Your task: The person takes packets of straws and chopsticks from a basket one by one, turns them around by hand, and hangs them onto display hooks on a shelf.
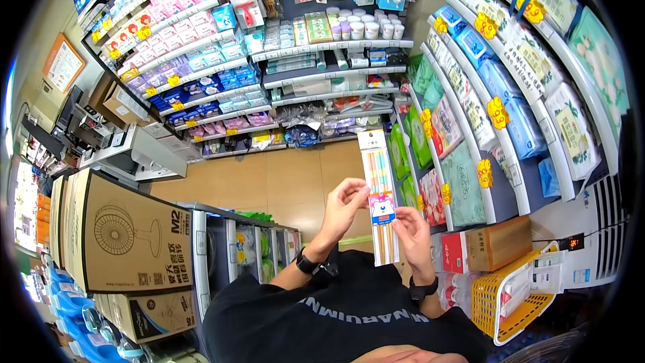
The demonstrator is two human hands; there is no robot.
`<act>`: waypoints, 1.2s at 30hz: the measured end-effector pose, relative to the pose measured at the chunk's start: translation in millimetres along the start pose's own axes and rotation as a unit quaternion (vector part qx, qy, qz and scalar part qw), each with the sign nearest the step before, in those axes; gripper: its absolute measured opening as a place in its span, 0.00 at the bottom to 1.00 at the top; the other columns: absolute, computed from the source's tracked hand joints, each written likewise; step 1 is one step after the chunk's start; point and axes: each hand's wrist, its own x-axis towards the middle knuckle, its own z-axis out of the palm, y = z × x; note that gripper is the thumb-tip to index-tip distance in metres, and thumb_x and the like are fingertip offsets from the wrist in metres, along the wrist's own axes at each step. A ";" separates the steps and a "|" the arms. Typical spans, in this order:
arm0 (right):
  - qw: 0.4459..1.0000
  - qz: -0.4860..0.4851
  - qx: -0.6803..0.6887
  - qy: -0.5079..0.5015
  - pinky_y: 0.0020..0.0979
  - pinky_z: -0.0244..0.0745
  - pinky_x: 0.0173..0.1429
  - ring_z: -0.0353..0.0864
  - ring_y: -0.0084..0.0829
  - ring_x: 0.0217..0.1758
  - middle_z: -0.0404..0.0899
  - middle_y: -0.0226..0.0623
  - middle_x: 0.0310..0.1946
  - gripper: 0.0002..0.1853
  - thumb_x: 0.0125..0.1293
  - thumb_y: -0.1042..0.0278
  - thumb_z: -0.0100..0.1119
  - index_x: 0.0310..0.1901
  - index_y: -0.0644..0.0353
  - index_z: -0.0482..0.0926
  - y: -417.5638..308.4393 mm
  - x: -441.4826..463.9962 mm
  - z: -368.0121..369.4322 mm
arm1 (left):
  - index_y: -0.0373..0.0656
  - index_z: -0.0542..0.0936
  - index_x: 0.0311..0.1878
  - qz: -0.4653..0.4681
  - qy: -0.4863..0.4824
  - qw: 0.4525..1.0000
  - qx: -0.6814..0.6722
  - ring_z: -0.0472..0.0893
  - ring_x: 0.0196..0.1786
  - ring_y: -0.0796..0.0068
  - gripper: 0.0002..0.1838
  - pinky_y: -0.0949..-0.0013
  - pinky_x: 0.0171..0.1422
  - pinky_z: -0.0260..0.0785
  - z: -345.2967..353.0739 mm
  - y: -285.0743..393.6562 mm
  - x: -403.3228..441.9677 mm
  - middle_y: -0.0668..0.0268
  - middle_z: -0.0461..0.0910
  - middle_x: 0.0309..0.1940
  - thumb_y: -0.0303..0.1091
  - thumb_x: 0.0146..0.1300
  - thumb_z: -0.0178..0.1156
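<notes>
A flat clear pack of chopsticks [378, 168] stands nearly upright in front of my chest. It has a white header at the top, pastel-coloured sticks with pale wooden lower ends, and a blue and pink label with a white cartoon animal across the middle. My left hand [345, 207] pinches its left edge near the label, thumb and index finger together. On the lower right edge, my right hand [412, 234] grips the pack with the thumb in front; its other fingers are partly hidden. Dark bands circle both wrists.
Shelves of packaged goods [336, 44] line the back and left. Tissue packs [463, 185] fill the right shelves. A yellow basket [487, 309] holding items is beside my right arm, near a cardboard box [500, 245]. Fan boxes [131, 235] stand at left above a low shelf.
</notes>
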 end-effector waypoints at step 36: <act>0.996 -0.020 -0.029 -0.076 0.23 0.76 0.54 0.79 0.21 0.47 0.80 0.35 0.46 0.15 0.66 0.81 0.63 0.54 0.66 0.75 -23.3 62.8 -127.0 | 0.37 0.79 0.51 -0.023 -0.013 1.000 0.008 0.82 0.44 0.80 0.10 0.73 0.49 0.77 87.6 -61.0 17.2 0.66 0.83 0.43 0.31 0.71 0.62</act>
